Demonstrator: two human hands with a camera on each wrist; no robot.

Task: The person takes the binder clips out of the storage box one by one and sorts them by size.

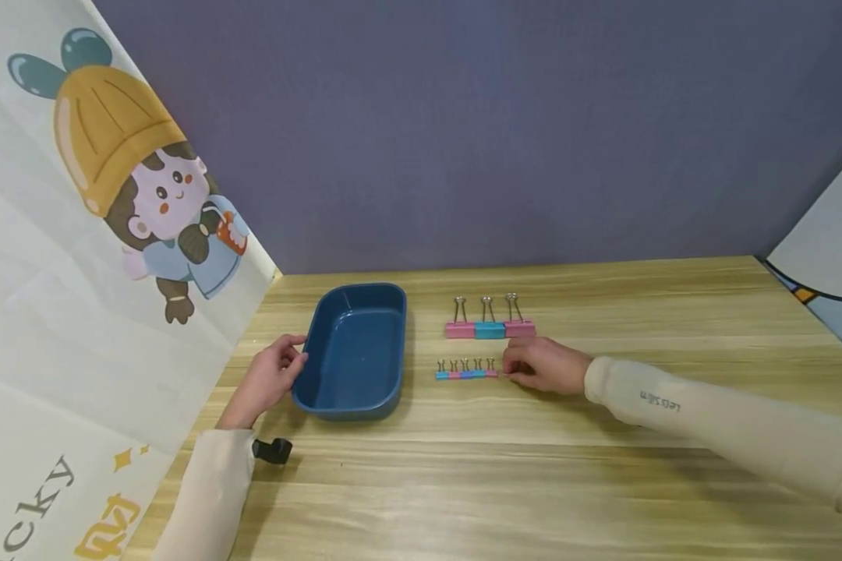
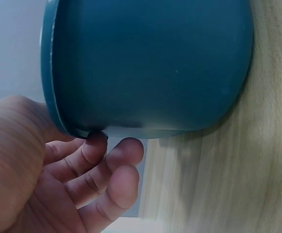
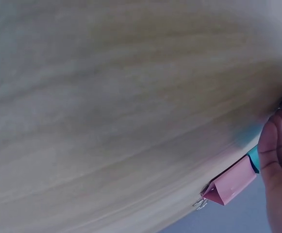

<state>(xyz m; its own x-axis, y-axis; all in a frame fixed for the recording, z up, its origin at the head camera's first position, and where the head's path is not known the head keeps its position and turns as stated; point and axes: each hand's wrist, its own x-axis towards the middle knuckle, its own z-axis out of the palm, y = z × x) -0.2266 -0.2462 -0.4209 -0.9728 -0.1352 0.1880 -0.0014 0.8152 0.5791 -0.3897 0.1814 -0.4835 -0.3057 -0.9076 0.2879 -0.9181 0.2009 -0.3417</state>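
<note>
My left hand (image 1: 270,379) holds the left rim of a deep blue plastic basin (image 1: 354,401). In the left wrist view its curled fingers (image 2: 126,187) lie along the basin's outside near the lip; the thumb tip is hidden. A row of small binder clips (image 1: 466,375) in teal, pink and blue stands on the table. At that row's right end, my right hand (image 1: 546,366) pinches what looks like a small pink binder clip, mostly covered by fingers. Behind it, larger binder clips, two pink and one teal (image 1: 489,331), stand side by side, handles up.
The wood-grain table (image 1: 463,491) meets a grey-purple panel (image 1: 477,140) at the back. A white cloth with a cartoon figure (image 1: 175,195) hangs along the left edge. A black device (image 1: 274,450) sits at the left wrist.
</note>
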